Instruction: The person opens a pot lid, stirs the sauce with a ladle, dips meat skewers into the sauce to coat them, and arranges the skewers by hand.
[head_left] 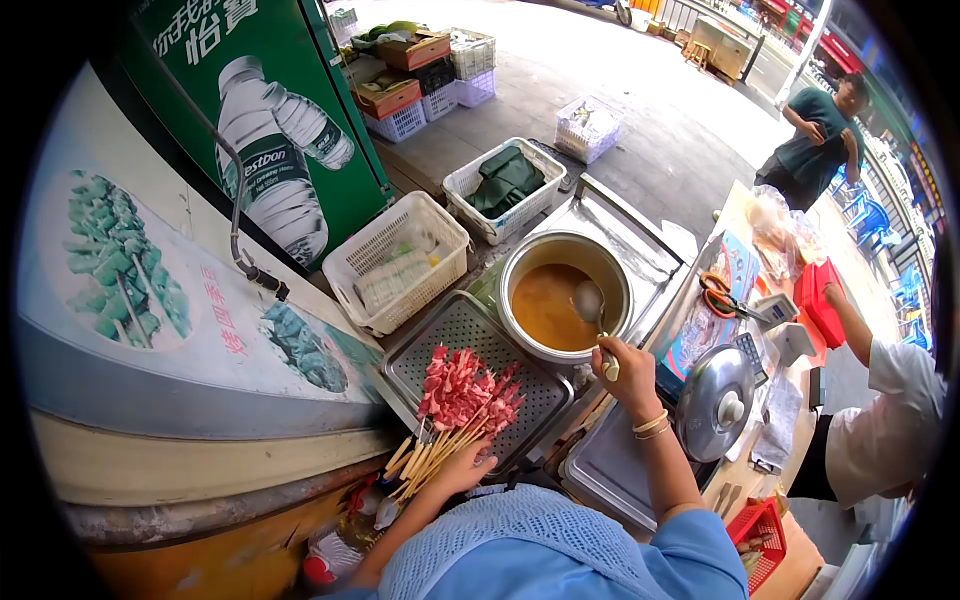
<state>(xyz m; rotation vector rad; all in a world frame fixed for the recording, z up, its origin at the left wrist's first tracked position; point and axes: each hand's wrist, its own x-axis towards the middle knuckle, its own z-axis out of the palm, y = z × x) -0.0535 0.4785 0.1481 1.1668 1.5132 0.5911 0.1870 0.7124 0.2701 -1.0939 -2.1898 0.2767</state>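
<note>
A bunch of raw meat skewers (460, 395) lies on a perforated metal tray (535, 408), their sticks pointing toward me. My left hand (462, 468) is at the sticks, its fingers closed round their lower part. A large metal pot (507, 290) of brown broth (548, 305) stands beyond the tray to the right. In my right hand (632, 378) is the light-coloured handle of a ladle (588, 299), whose bowl rests at the broth's surface on the pot's right side.
Two white baskets (398, 262) (505, 190) stand behind the tray. A metal lid (714, 402), scissors (722, 297) and a red basket (757, 545) are on the right-hand counter. A person in white (885, 420) reaches to a red container (820, 305); another (815, 140) stands farther off.
</note>
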